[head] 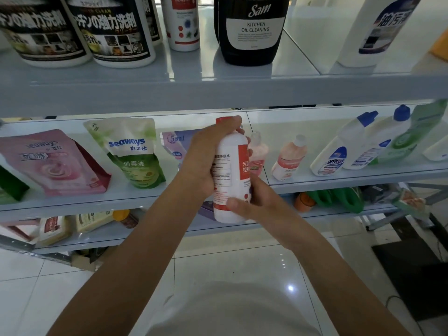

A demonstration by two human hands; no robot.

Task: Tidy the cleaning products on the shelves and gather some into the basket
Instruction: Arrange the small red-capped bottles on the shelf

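I hold a white bottle with a red cap and red label upright in front of the middle shelf. My left hand grips its upper body, fingers curled round near the cap. My right hand grips its lower part, thumb across the front. A matching white and red bottle stands on the top shelf. No basket is in view.
Top shelf: two black-labelled tubs, a dark "Sam" jug, a tall white bottle. Middle shelf: pink pouch, green Seaways pouch, small pink bottles, blue-capped white bottles. Lower shelf holds packets and green items. Tiled floor below.
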